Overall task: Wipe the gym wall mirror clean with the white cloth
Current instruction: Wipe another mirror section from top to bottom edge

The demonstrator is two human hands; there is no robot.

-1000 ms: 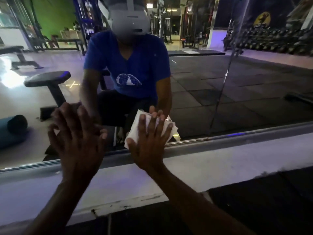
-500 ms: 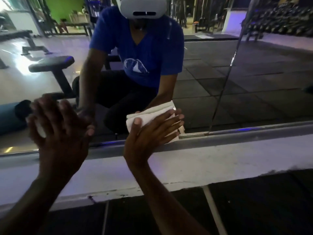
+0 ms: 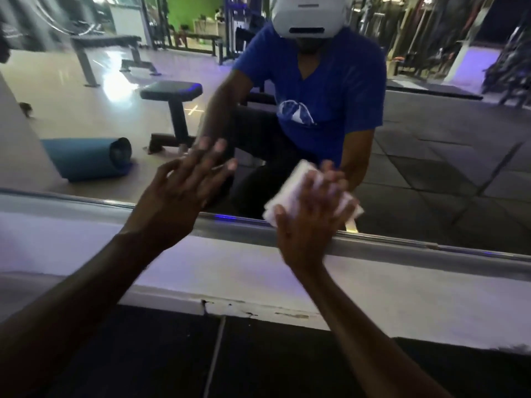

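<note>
Your folded white cloth is flat on the big glass wall mirror, low down, just above the mirror's silver metal bottom rail. Your right hand presses it there with the fingers straight and a little spread, so I think the whole cloth rubs the glass at once. Your left hand is beside the cloth, on the left, with its fingers spread wide. It seems to lean on the glass to keep you steady, but the blur hides whether it really touches.

Below the rail runs a white painted ledge with a crack, then the dark rubber floor. The rail sticks out a bit, so the cloth may bump it if you wipe lower. Your left hand may leave marks on the glass. In the mirror you can see a rolled blue mat and a black padded bench.
</note>
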